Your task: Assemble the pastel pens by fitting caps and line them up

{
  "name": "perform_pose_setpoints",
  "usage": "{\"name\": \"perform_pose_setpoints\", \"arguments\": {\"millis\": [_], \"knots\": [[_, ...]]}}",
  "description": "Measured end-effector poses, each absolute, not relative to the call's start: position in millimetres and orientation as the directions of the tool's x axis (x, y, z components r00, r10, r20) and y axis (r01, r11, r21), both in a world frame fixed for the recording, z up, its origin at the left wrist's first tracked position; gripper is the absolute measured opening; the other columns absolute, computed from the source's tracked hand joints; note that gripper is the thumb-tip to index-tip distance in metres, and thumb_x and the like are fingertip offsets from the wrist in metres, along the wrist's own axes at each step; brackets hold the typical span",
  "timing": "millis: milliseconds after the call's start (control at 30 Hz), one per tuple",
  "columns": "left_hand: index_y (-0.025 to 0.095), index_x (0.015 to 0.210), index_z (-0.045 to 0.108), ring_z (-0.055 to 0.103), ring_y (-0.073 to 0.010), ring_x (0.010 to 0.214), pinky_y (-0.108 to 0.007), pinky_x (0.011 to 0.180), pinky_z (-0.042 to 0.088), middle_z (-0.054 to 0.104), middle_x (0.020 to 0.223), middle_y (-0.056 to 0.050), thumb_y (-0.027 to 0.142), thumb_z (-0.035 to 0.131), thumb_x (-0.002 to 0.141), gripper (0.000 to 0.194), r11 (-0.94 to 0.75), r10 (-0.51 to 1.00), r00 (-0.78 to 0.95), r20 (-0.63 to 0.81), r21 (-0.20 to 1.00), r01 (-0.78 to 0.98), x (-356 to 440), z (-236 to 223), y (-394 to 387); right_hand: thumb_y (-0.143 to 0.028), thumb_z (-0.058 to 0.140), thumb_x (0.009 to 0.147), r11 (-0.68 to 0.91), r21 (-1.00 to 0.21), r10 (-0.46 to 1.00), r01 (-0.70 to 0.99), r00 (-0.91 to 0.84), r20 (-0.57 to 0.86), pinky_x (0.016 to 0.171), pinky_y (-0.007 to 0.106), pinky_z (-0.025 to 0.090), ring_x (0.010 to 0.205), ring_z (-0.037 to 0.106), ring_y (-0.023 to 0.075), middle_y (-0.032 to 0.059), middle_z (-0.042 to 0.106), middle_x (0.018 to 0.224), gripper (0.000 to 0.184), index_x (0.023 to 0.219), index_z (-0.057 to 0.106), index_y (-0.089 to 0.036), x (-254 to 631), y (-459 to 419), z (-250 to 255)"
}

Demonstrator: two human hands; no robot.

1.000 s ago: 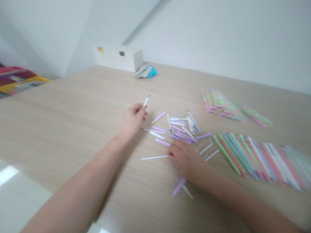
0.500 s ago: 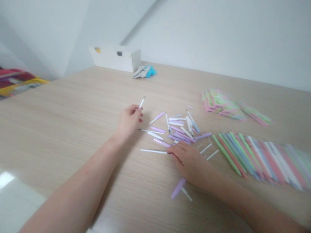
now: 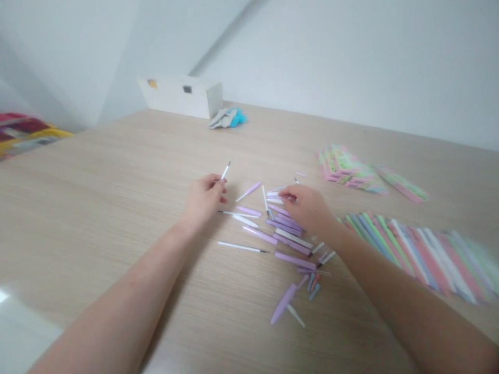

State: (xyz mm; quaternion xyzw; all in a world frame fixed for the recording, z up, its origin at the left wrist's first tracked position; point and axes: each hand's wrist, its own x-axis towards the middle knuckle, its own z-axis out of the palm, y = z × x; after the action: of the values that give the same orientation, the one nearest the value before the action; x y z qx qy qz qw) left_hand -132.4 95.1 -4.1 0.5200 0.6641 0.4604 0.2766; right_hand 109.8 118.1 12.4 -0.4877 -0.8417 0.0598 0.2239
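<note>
My left hand (image 3: 205,200) pinches a slim white pen refill (image 3: 226,170) with a dark tip, pointing up and away. My right hand (image 3: 306,205) reaches over the far side of a loose pile of purple pen barrels (image 3: 286,223). Its thumb and fingers are closed by some white and purple pieces (image 3: 275,196); what lies between them is hidden. Between the hands lie a white barrel (image 3: 245,221) and several refills. One refill (image 3: 241,246) lies apart in front, its dark tip to the right. A thick purple barrel (image 3: 284,304) rests nearest me.
A row of coloured pens (image 3: 421,254) lies at the right. Behind it are stacked pink and green packets (image 3: 346,166) and a single packet (image 3: 403,184). A white box (image 3: 177,96) stands at the back, with grey and blue gloves (image 3: 228,118) beside it.
My right hand has moved away from me, from the near edge of the pile to its far side, uncovering barrels and small coloured pieces. My left hand keeps the refill, nearly still.
</note>
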Motion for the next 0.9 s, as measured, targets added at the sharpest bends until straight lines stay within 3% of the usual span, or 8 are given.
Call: {"name": "perform_pose_setpoints", "arguments": {"millis": [200,433,567,900], "knots": [[0.018,0.091,0.062,0.066,-0.0151,0.055,-0.021,0.045,0.042,0.066,0.077,-0.003,0.039,0.048,0.081,0.027,0.050,0.951,-0.293,0.097,0.888,0.457,-132,-5,96,-0.015,0.054,0.079,0.500,-0.287,0.866,0.817,-0.469,0.172,0.083,0.030,0.044,0.089,0.062,0.0200,0.0094,0.071,0.098,0.025,0.097,0.071,-0.013,88,142,9],[0.017,0.093,0.063,0.066,-0.0158,0.055,-0.022,0.048,0.043,0.066,0.077,-0.004,0.035,0.047,0.081,0.027,0.046,0.958,-0.269,0.096,0.877,0.479,-128,0,95,-0.016,0.059,0.076,0.599,-0.409,0.789,0.689,-0.595,0.154,0.068,0.025,0.042,0.074,0.060,0.0153,0.0049,0.069,0.079,0.013,0.080,0.071,-0.016,75,118,17],[0.017,0.093,0.063,0.065,-0.0156,0.055,-0.022,0.049,0.043,0.065,0.076,-0.003,0.035,0.047,0.082,0.027,0.037,0.959,-0.262,0.105,0.874,0.485,-125,2,93,-0.020,0.062,0.075,0.661,-0.413,0.720,0.627,-0.685,0.111,0.066,0.025,0.039,0.072,0.057,0.0148,0.0032,0.067,0.075,0.009,0.076,0.070,-0.016,77,91,19],[0.016,0.089,0.064,0.061,-0.0141,0.056,-0.022,0.052,0.042,0.063,0.068,-0.001,0.037,0.051,0.082,0.025,-0.096,0.972,-0.159,0.173,0.910,0.402,-117,1,88,-0.023,0.059,0.081,0.685,-0.222,0.723,0.694,-0.686,0.087,0.079,0.030,0.040,0.087,0.056,0.0197,0.0077,0.065,0.088,0.010,0.086,0.062,-0.015,81,61,9]]}}
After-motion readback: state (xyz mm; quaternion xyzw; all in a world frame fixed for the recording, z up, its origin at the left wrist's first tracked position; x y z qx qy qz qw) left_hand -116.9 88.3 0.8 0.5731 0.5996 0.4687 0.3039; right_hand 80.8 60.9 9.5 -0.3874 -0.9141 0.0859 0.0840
